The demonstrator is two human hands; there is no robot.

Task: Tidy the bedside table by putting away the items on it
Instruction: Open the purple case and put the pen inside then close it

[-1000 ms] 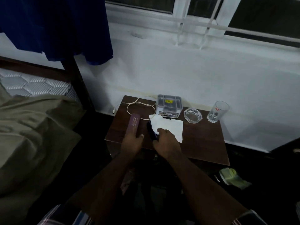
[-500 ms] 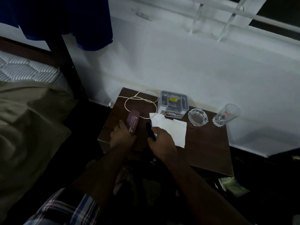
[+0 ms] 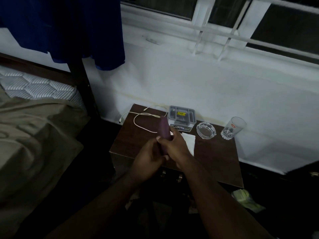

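Note:
A dark wooden bedside table stands against the white wall. Above its front left part, my left hand and my right hand together grip a slim maroon case, lifted and tilted upright. A dark item seen earlier near my right hand is hidden now. A white tissue lies partly under my right hand. At the back are a white cable, a grey compartment tray, a glass ashtray and a drinking glass.
A bed with an olive sheet and a dark bedpost lies to the left. Blue cloth hangs above it. Crumpled greenish paper lies on the floor at the right. Drawer handles show below the tabletop.
The maroon case has left the tabletop and now stands lifted between both hands. My right hand moved left off the tissue onto the case.

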